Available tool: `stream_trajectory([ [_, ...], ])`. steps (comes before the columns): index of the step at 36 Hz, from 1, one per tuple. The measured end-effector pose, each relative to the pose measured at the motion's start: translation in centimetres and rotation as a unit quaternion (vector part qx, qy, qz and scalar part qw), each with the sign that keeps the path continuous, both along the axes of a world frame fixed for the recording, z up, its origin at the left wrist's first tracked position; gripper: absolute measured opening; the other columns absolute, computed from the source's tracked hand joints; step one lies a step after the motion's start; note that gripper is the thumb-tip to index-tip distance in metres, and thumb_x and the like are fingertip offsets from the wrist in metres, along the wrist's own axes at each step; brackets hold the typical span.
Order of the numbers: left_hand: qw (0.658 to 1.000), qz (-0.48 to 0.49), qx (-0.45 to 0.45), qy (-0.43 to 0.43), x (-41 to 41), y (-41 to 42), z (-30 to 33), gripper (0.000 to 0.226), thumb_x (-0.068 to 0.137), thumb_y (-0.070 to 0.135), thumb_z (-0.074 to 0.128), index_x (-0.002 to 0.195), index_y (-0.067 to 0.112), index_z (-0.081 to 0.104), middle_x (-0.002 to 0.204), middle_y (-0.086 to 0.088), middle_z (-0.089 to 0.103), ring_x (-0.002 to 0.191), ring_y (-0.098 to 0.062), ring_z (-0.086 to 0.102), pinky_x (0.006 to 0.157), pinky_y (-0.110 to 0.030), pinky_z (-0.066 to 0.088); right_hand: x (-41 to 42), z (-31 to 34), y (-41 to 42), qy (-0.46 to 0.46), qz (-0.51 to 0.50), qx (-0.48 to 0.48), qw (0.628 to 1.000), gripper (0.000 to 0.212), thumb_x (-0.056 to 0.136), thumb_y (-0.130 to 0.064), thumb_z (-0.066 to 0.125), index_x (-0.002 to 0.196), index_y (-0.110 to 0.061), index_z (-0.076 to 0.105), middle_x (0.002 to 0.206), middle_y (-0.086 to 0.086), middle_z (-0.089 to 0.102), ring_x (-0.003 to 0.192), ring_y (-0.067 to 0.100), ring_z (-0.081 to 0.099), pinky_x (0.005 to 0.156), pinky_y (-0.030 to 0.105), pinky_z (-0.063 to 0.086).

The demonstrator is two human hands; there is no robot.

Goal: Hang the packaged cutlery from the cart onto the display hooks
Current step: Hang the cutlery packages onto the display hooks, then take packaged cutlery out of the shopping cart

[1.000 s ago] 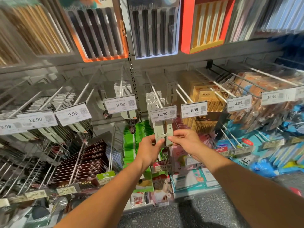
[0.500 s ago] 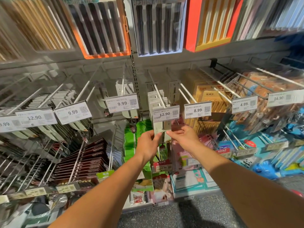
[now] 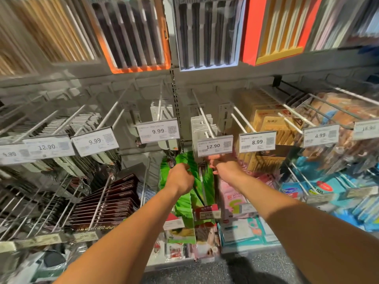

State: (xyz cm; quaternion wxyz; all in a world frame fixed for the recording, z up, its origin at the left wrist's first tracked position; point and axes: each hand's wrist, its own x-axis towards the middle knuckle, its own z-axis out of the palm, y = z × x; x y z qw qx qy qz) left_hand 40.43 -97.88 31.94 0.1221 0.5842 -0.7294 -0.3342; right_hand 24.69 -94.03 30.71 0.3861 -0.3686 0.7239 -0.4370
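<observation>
A packaged fork [image 3: 202, 171] hangs on the white display hook [image 3: 205, 121] behind the 12.90 price tag [image 3: 215, 145]. Its card top is hidden by the tag, and the tines and handle show below it. My right hand [image 3: 225, 168] reaches under the tag and pinches the package's right edge. My left hand [image 3: 180, 178] sits just left of the package with its fingers curled. I see only its back, so whether it touches the card is unclear. More grey-carded cutlery packs [image 3: 202, 126] hang further back on the same hook. The cart is out of view.
Neighbouring hooks carry price tags 9.99 [image 3: 158, 131] and 8.99 [image 3: 257, 142]. Boxed chopsticks [image 3: 133, 33] fill the shelf above. Green packs [image 3: 184, 201], pink packs [image 3: 233, 197] and dark boxes [image 3: 110, 203] hang on lower hooks. Speckled floor [image 3: 205, 271] lies below.
Both hands moved up and toward the rack, sliding the fork package onto the 12.90 hook; its card is now behind the price tag. My left hand dropped slightly away from the card.
</observation>
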Motion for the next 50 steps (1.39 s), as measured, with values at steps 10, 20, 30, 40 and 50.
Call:
stream_trajectory([
  [10,0.997,-0.079,-0.006,0.016,1.8,4.2,0.4,0.032,0.096,0.009,0.05,0.124,0.007,0.065,0.123,-0.011,0.068,0.113,-0.024,0.063,0.09,-0.022,0.044,1.9,0.9,6.3,-0.046,0.001,0.006,0.999,0.019,0.099,-0.004,0.05,0.103,-0.012,0.068,0.104,0.007,0.067,0.089,0.02,0.063,0.066,0.026,0.049],
  [20,0.972,-0.232,-0.025,0.038,-1.7,13.6,3.2,0.017,0.097,0.017,0.051,0.102,0.01,0.067,0.097,-0.01,0.072,0.088,-0.027,0.065,0.08,-0.032,0.052,1.4,3.9,18.6,-0.075,-0.062,0.0,0.995,0.012,0.094,-0.006,0.059,0.091,-0.004,0.07,0.079,0.013,0.067,0.054,0.011,0.059,0.043,0.015,0.043],
  [30,0.946,-0.311,-0.013,0.092,-9.8,26.9,5.1,0.029,0.1,0.027,0.046,0.092,0.005,0.064,0.088,-0.015,0.071,0.08,-0.028,0.068,0.074,-0.04,0.055,-4.9,5.4,35.5,-0.036,-0.159,-0.01,0.987,0.018,0.097,-0.013,0.058,0.08,-0.017,0.062,0.072,0.003,0.064,0.054,0.013,0.056,0.048,0.023,0.037],
  [40,0.904,-0.4,0.077,0.133,-20.2,45.8,5.3,0.046,0.093,0.041,0.042,0.09,0.001,0.066,0.094,-0.023,0.071,0.084,-0.035,0.07,0.079,-0.047,0.057,-12.1,6.2,55.5,-0.012,-0.273,0.004,0.962,0.024,0.099,-0.009,0.052,0.076,-0.017,0.053,0.063,0.002,0.057,0.032,0.001,0.049,0.033,0.014,0.032],
  [50,0.828,-0.526,0.166,0.101,-28.5,64.5,3.4,0.023,0.105,0.021,0.043,0.094,0.011,0.06,0.085,-0.012,0.061,0.057,-0.016,0.055,0.053,-0.023,0.041,-16.6,5.7,76.1,-0.058,-0.428,0.034,0.901,0.029,0.102,-0.015,0.046,0.075,-0.014,0.058,0.067,0.008,0.059,0.041,0.005,0.055,0.046,0.02,0.039],
])
